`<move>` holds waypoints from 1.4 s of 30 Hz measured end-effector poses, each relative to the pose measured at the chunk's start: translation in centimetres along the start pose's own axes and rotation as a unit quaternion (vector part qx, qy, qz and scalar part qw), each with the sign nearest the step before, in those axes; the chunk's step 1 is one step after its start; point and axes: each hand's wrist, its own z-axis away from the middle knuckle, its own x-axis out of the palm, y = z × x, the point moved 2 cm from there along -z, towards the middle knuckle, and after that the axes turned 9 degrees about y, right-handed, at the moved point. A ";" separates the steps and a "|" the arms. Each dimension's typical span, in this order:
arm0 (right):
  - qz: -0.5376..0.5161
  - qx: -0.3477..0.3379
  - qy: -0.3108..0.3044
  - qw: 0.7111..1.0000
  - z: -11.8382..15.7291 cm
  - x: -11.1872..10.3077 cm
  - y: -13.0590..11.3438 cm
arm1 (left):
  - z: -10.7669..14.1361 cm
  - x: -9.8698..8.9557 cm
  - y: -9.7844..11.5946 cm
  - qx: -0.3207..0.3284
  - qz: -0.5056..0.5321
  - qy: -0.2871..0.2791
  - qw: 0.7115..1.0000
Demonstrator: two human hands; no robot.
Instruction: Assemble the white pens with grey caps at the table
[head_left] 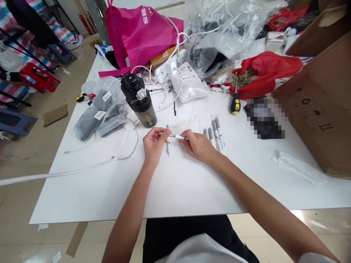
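Observation:
Between my two hands a slim white and grey pen (177, 136) is held level above the table. My left hand (155, 143) pinches its left end, and my right hand (197, 144) has its fingers closed round the right end. Another pen (168, 148) lies on the table just beneath, partly hidden by my left hand. To the right of my right hand, several silver-grey pens (216, 134) lie side by side, some partly covered by that hand.
A black bottle (139, 102) stands behind my left hand on the white table (186, 193). Grey packages (90, 118) and a white cable (82, 170) lie left. Behind are a pink bag (142, 34), a screwdriver (235, 103) and a red bag (274, 71). A carton (315, 106) stands right.

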 end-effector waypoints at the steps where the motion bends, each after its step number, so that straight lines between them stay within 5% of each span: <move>1: 0.003 0.007 -0.003 1.000 0.1 0.2 0.2 | 0.1 0.2 0.0 0.000 0.000 -0.011 1.000; 9: 0.010 -0.007 0.037 0.999 -0.1 -0.9 0.8 | 1.4 1.2 0.3 0.001 0.030 -0.145 0.989; 14: 0.043 -0.047 0.029 0.998 -0.3 -0.9 0.6 | 1.8 1.5 0.6 0.007 0.030 -0.099 0.995; 22: 0.007 0.006 0.033 0.999 0.2 0.0 1.4 | 1.0 0.9 0.5 0.000 0.070 -0.037 0.997; 30: 0.074 -0.066 0.060 0.993 -0.2 -0.9 0.8 | 0.7 0.5 0.0 -0.031 0.100 0.019 0.994; 36: 0.083 -0.055 0.075 0.992 -0.2 -0.9 1.0 | 0.8 0.4 0.1 -0.004 0.074 0.014 0.997; 42: 0.048 -0.057 0.065 0.995 -0.1 -0.7 0.1 | 1.4 1.0 -0.1 0.024 0.046 -0.047 0.998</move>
